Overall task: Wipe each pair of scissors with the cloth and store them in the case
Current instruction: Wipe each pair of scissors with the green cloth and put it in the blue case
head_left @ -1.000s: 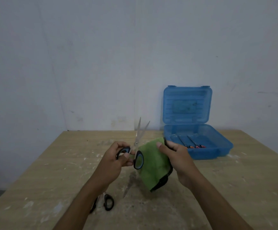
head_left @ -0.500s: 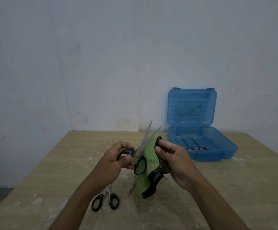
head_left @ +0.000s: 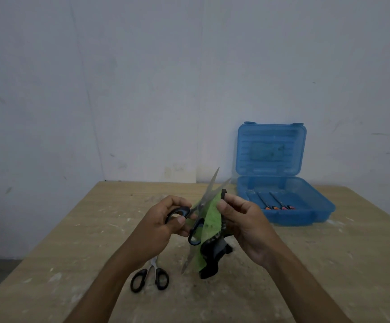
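Note:
My left hand (head_left: 163,226) grips the black-and-blue handles of a pair of scissors (head_left: 209,191), blades parted and pointing up and away. My right hand (head_left: 243,223) pinches a green cloth with black edging (head_left: 209,229) against the blades, the rest hanging down over the table. A second pair of scissors with black handles (head_left: 151,277) lies on the table below my left wrist. The open blue plastic case (head_left: 322,212) stands at the back right, lid upright, with several slim orange-tipped tools (head_left: 280,207) inside.
The work goes on over a wooden table (head_left: 72,241) marked with white paint specks, pushed against a pale grey wall. Its left edge drops to a dark floor.
My right hand has folded the cloth more tightly around the scissor blades and the blades have tilted slightly rightward. The view has shifted a little, so the case and lying scissors appear further right.

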